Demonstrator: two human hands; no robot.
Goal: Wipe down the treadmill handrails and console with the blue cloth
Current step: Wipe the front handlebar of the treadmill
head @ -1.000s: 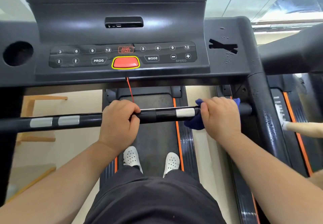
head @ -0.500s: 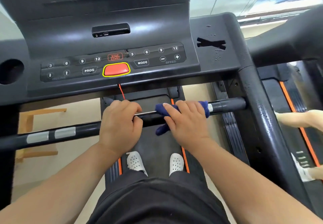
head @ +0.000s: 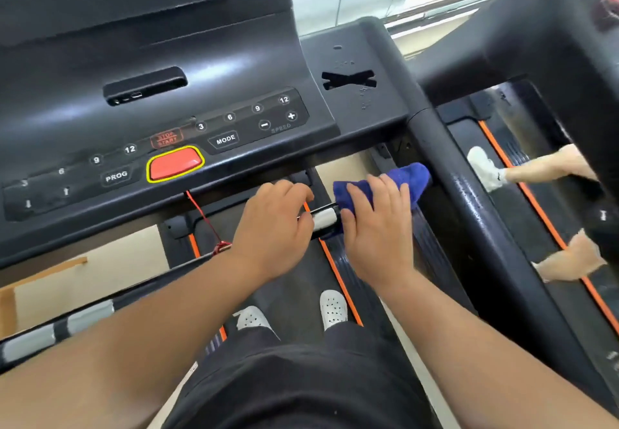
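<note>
The black crossbar handrail [head: 324, 219] with silver sensor patches runs from lower left to the right upright. My left hand [head: 273, 231] is closed around the bar near its middle. Just to its right, my right hand [head: 376, 227] presses the blue cloth [head: 407, 179] over the bar; the cloth sticks out beyond my fingers toward the right upright. The dark console [head: 234, 93] with its button panel and red stop button [head: 175, 164] sits above both hands. The bar under the cloth is hidden.
The right side rail [head: 469, 201] slopes down toward me. A red safety cord [head: 204, 217] hangs from the console to the crossbar. Another person's legs [head: 536, 167] move on the neighbouring treadmill at right. My white shoes [head: 331, 308] stand on the belt.
My right hand has slid the cloth back to the right along the bar, after coming left against my left hand. The view has tilted and shifted left-down.
</note>
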